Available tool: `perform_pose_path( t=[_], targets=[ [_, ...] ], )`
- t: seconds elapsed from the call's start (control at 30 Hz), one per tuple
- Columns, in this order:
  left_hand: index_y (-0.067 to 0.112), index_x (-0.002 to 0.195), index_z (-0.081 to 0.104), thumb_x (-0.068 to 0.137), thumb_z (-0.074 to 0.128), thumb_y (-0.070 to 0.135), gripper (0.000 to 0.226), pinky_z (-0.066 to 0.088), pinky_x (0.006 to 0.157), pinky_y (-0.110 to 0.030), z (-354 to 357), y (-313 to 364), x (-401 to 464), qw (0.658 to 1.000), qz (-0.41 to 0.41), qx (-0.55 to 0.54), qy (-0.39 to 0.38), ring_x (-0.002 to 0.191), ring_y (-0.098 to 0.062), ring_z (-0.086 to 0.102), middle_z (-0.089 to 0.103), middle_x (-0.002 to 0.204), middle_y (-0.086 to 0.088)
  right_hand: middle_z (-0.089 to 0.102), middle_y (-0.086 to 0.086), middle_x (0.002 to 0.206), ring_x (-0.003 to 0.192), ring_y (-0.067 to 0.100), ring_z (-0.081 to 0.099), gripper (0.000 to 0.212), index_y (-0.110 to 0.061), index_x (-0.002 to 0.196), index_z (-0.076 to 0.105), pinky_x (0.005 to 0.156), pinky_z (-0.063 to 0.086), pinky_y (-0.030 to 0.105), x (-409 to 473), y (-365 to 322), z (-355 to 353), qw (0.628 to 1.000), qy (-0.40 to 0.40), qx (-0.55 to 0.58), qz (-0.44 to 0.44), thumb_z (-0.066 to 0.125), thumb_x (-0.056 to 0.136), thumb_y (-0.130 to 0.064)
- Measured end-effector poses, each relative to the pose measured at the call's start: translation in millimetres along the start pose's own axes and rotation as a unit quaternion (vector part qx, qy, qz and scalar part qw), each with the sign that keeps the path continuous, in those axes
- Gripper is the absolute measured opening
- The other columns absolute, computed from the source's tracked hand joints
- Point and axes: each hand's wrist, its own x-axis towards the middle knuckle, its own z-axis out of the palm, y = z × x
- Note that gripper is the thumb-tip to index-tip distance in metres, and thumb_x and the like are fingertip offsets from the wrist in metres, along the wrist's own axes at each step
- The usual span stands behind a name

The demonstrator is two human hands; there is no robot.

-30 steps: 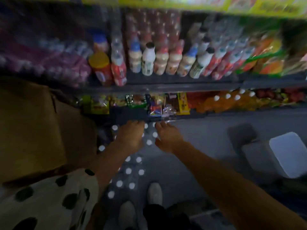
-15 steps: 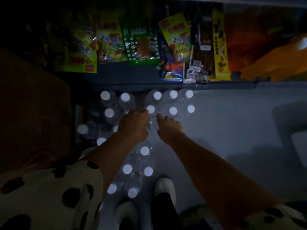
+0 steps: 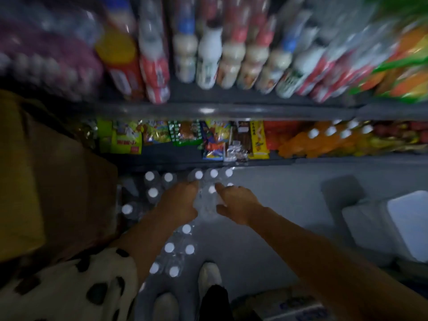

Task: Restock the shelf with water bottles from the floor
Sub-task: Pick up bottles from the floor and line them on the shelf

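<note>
I look down on both hands reaching to the floor in front of a shop shelf (image 3: 231, 111). The left hand (image 3: 179, 202) and the right hand (image 3: 238, 205) flank one clear water bottle (image 3: 208, 205), its white cap showing between them. Both hands have their fingers curled in against its sides, the left from one side and the right from the other, so each grip looks closed on that bottle; the fingertips themselves are smeared by blur.

More water bottles (image 3: 171, 251) stand on the grey floor (image 3: 278, 193), seen as white caps: a cluster beyond the hands near the shelf foot, and another run nearer my white shoes (image 3: 209, 276). A brown cardboard box (image 3: 58, 181) crowds the left side, close against the bottles there. To the right, well apart, sits a white box (image 3: 407, 223) beside a dark grey shape I cannot identify.

The lower shelf holds snack packets (image 3: 162, 135) and orange bottles (image 3: 324, 140). The upper shelf carries drink bottles (image 3: 208, 61) in rows, heavily blurred, so labels cannot be read. A spotted sleeve (image 3: 69, 286) fills the lower left corner. The bottle's base is hidden behind the hands, and I cannot tell whether it is off the floor.
</note>
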Motion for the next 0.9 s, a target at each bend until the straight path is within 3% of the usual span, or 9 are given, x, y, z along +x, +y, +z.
perform_pose_path(
  t=[0.17, 0.27, 0.33, 0.43, 0.53, 0.63, 0.73, 0.83, 0.9],
  targets=[
    [0.02, 0.111, 0.052, 0.075, 0.071, 0.021, 0.04, 0.05, 0.086, -0.038, -122.4, 77.1, -84.6, 0.997, 0.06, 0.026, 0.028, 0.11, -0.025, 0.055, 0.057, 0.114, -0.004, 0.058, 0.015, 0.117, 0.108, 0.031, 0.055, 0.049, -0.012, 0.132, 0.04, 0.072, 0.036, 0.03, -143.5, -37.2, -159.9, 0.997, 0.059, -0.02, -0.038, 0.056, 0.092, -0.036],
    [0.021, 0.118, 0.052, 0.069, 0.077, 0.024, 0.055, 0.051, 0.088, -0.037, -197.8, 122.9, -137.4, 0.995, 0.092, 0.031, 0.032, 0.108, -0.023, 0.058, 0.058, 0.116, -0.003, 0.06, 0.012, 0.108, 0.099, 0.03, 0.056, 0.042, -0.011, 0.123, 0.048, 0.069, 0.037, 0.03, -229.7, -61.8, -250.7, 0.992, 0.119, -0.02, -0.047, 0.059, 0.09, -0.034],
    [0.015, 0.128, 0.048, 0.071, 0.08, 0.026, 0.067, 0.048, 0.092, -0.035, -243.7, 153.9, -174.6, 0.992, 0.11, 0.032, 0.047, 0.112, -0.023, 0.055, 0.055, 0.125, -0.005, 0.058, 0.006, 0.093, 0.085, 0.026, 0.054, 0.033, -0.012, 0.11, 0.051, 0.065, 0.037, 0.031, -279.1, -76.5, -303.8, 0.984, 0.167, -0.01, -0.059, 0.064, 0.086, -0.032],
    [0.016, 0.137, 0.042, 0.073, 0.081, 0.028, 0.076, 0.043, 0.095, -0.029, -298.0, 194.6, -226.6, 0.986, 0.155, -0.007, 0.059, 0.123, -0.02, 0.049, 0.049, 0.136, 0.0, 0.042, -0.008, 0.068, 0.065, 0.015, 0.041, 0.024, -0.015, 0.088, 0.049, 0.058, 0.026, 0.029, -345.9, -96.5, -373.4, 0.965, 0.245, 0.001, -0.092, 0.069, 0.082, -0.026],
    [0.027, 0.135, 0.046, 0.059, 0.085, 0.047, 0.087, 0.046, 0.1, -0.04, -335.3, 218.6, -259.3, 0.975, 0.206, -0.037, 0.07, 0.122, -0.017, 0.053, 0.054, 0.135, 0.005, 0.045, 0.0, 0.068, 0.063, 0.017, 0.04, 0.024, -0.007, 0.083, 0.054, 0.054, 0.027, 0.032, -398.6, -117.4, -429.1, 0.941, 0.315, 0.0, -0.12, 0.071, 0.08, -0.024],
    [0.028, 0.132, 0.047, 0.062, 0.087, 0.041, 0.082, 0.046, 0.1, -0.035, -371.5, 240.7, -293.2, 0.961, 0.246, -0.068, 0.104, 0.118, -0.011, 0.054, 0.056, 0.131, 0.009, 0.052, 0.004, 0.071, 0.063, 0.016, 0.044, 0.024, -0.005, 0.084, 0.058, 0.054, 0.031, 0.032, -438.0, -139.2, -470.1, 0.922, 0.362, -0.016, -0.132, 0.07, 0.08, -0.025],
    [0.028, 0.131, 0.047, 0.067, 0.086, 0.031, 0.075, 0.045, 0.1, -0.033, -399.4, 259.1, -322.6, 0.949, 0.273, -0.102, 0.117, 0.114, -0.008, 0.054, 0.055, 0.125, 0.013, 0.044, -0.001, 0.064, 0.054, 0.006, 0.037, 0.025, -0.001, 0.079, 0.056, 0.049, 0.028, 0.025, -470.6, -159.3, -498.5, 0.914, 0.379, -0.014, -0.144, 0.07, 0.079, -0.021],
    [0.034, 0.105, 0.061, 0.06, 0.089, 0.029, 0.053, 0.053, 0.091, -0.033, -417.0, 267.2, -343.9, 0.931, 0.3, -0.118, 0.168, 0.1, -0.002, 0.064, 0.068, 0.11, 0.011, 0.041, -0.006, 0.059, 0.048, 0.002, 0.036, 0.021, -0.001, 0.078, 0.058, 0.046, 0.029, 0.017, -496.6, -176.7, -519.7, 0.912, 0.384, -0.008, -0.146, 0.07, 0.08, -0.018],
    [0.039, 0.091, 0.06, 0.061, 0.089, 0.018, 0.047, 0.053, 0.076, -0.017, -428.8, 274.3, -355.9, 0.918, 0.31, -0.119, 0.216, 0.086, 0.008, 0.064, 0.069, 0.096, 0.015, 0.05, -0.006, 0.064, 0.055, 0.001, 0.043, 0.016, -0.009, 0.082, 0.061, 0.054, 0.037, 0.021, -510.5, -186.4, -534.9, 0.907, 0.401, -0.003, -0.13, 0.071, 0.079, -0.022]
  ],
)
